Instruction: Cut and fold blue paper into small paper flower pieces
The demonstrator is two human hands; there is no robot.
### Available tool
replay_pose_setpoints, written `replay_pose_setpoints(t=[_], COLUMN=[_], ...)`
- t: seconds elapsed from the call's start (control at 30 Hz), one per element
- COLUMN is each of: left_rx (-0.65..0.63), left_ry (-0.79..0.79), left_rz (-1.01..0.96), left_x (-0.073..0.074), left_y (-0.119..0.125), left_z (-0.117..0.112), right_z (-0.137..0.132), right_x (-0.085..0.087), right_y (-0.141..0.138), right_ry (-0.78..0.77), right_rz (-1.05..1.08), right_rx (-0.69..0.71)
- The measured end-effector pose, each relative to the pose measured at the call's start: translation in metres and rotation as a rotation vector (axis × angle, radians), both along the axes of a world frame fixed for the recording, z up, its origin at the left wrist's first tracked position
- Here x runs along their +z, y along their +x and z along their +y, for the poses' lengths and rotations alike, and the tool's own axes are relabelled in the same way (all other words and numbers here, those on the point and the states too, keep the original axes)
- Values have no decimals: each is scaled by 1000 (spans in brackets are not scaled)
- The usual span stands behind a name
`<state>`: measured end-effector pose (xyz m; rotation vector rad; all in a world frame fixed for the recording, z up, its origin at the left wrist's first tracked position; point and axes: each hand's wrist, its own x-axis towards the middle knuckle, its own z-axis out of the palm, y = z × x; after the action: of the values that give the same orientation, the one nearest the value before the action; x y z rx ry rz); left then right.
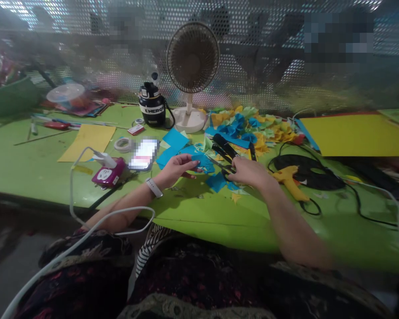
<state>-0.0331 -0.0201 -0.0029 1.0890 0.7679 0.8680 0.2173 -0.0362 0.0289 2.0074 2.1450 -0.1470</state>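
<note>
My left hand, with a white band on its wrist, pinches a small piece of blue paper between thumb and fingers. In my right hand is a pair of scissors with dark handles, its blades pointing left toward the blue paper. Whether the blades touch the paper I cannot tell. Just beyond the scissors lies a black-handled tool, partly hidden by paper scraps. Blue paper squares lie beyond my left hand, and another blue piece rests below the scissors.
Behind stand a fan and a dark bottle. Cut paper pieces are heaped beside them. A yellow glue gun lies right, near yellow sheets. Left are a phone, tape roll, purple power socket and white cable.
</note>
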Motion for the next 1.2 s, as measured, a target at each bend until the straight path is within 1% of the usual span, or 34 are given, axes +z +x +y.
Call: replay_pose_setpoints(t=[0.13, 0.3, 0.53, 0.67, 0.77, 0.87, 0.93, 1.03, 1.1, 1.2], left_rx=[-24, 17, 21, 31, 29, 44, 65, 97, 126, 163], left_ry=[-81, -128, -80, -35, -32, -45, -50, -40, -37, -39], left_rz=[-62, -59, -41, -17, -38, -73, -92, -116, -131, -165], left_x=[0, -3, -2, -1, 0, 1, 2, 3, 5, 8], left_y=[-1, -1, 0, -1, -1, 0, 1, 2, 2, 2], left_z=[2, 4, 4, 4, 3, 2, 2, 1, 0, -2], right_z=[3, 3, 1, 4, 4, 2, -1, -7, -11, -15], right_x=[1, 4, 7, 12, 17, 22, 24, 26, 25, 20], right_y=[0, 1, 6, 15, 26, 32, 30, 15, 1, -18], right_ry=[-58, -89, -83, -87, -115, -111, -115, -156, -189, -219], right_rz=[2, -5, -12, 63, 230, 553, 792, 1054, 1141, 1216], right_rx=[9, -1, 8, -24, -85, -139, -165, -176, -161, -148])
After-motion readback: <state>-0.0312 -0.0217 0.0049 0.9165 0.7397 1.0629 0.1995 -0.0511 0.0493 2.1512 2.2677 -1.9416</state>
